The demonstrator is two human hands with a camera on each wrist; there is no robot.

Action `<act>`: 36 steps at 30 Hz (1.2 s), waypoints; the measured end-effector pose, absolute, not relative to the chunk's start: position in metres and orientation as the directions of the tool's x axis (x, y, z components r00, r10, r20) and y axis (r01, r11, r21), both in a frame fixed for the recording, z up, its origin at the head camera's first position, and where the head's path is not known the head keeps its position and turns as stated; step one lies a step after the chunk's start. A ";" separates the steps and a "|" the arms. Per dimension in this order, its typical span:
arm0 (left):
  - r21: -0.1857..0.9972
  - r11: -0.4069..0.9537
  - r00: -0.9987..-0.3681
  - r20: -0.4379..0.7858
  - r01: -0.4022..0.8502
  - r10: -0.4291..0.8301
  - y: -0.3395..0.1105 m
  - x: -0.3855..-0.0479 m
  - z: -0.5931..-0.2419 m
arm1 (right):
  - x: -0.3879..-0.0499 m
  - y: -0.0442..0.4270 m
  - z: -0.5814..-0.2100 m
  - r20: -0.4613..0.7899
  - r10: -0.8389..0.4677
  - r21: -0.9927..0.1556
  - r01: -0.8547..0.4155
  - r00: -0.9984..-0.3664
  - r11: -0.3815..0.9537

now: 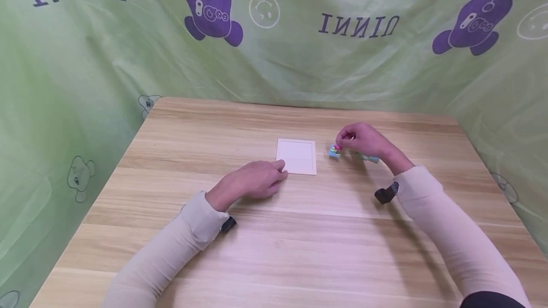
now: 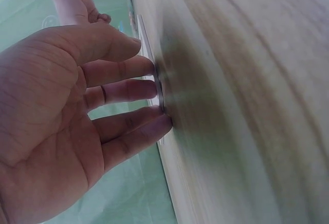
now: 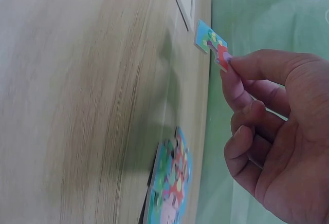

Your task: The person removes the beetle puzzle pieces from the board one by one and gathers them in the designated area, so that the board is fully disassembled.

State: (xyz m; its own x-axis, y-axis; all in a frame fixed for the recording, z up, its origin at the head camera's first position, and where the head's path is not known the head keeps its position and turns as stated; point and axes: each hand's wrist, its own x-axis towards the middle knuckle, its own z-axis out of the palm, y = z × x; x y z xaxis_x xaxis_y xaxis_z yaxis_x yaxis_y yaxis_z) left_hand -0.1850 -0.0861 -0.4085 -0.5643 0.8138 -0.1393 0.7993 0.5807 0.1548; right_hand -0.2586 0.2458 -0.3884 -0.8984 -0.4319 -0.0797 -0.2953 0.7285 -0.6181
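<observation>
A small colourful jigsaw piece (image 3: 209, 40) is pinched between the thumb and index finger of my right hand (image 1: 363, 139), raised off the table in the right wrist view. Below that hand lie several more printed puzzle pieces (image 3: 172, 188), mostly hidden by the hand in the head view. To the left is a square white puzzle frame (image 1: 297, 157) with a plain recessed middle. My left hand (image 1: 259, 179) rests at the frame's lower left corner. In the left wrist view its fingers (image 2: 131, 89) reach out fairly straight, their tips at the frame's edge.
The wooden table (image 1: 274, 251) runs up to a green curtain (image 1: 299, 70) with purple printed figures. Black wrist cameras (image 1: 386, 193) are strapped at both cuffs.
</observation>
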 end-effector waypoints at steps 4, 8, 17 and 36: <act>0.170 0.577 -0.559 -0.145 0.799 0.817 -0.085 -0.183 -0.409 | -0.256 0.254 -0.389 -0.095 -0.418 -0.617 -0.276 -0.904 0.737; 0.170 0.578 -0.561 -0.141 0.798 0.816 -0.084 -0.181 -0.410 | -0.254 0.260 -0.389 -0.095 -0.406 -0.607 -0.270 -0.909 0.747; 0.157 0.573 -0.559 -0.128 0.804 0.819 -0.085 -0.181 -0.411 | -0.258 0.273 -0.389 -0.128 -0.383 -0.603 -0.235 -0.915 0.762; 0.150 0.574 -0.564 -0.109 0.805 0.819 -0.088 -0.185 -0.410 | -0.268 0.280 -0.398 -0.132 -0.356 -0.531 -0.237 -0.925 0.813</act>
